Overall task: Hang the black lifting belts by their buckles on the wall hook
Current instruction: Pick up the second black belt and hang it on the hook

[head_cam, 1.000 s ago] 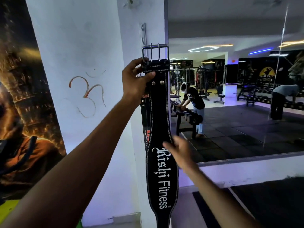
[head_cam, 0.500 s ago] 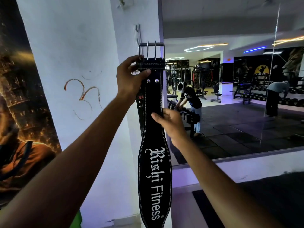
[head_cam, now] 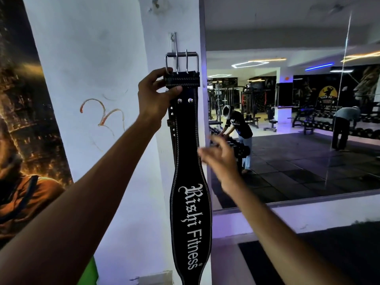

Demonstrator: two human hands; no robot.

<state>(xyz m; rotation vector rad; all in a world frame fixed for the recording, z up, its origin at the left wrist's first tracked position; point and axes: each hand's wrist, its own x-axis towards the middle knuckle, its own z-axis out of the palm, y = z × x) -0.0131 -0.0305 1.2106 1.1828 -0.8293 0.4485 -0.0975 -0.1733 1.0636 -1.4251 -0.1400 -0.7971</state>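
Two hands work at a white pillar (head_cam: 115, 58). Left hand (head_cam: 153, 97) pinches the black lifting belt (head_cam: 188, 161) just under its steel buckle (head_cam: 181, 61), raising the frame to the wall hook (head_cam: 174, 41), whose shaft crosses the buckle; whether it has caught cannot be told. Right hand (head_cam: 221, 161), blurred and unclenched, hovers beside the strap, apparently to steady it. Another belt (head_cam: 171, 128) hangs behind. A mirror (head_cam: 287, 27) reflects the gym.

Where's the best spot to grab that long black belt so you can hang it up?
Probably the stitched top end, just under the metal buckle, coming from the left side as the left hand does. The belt hangs straight down, leaving the buckle free for the hook.
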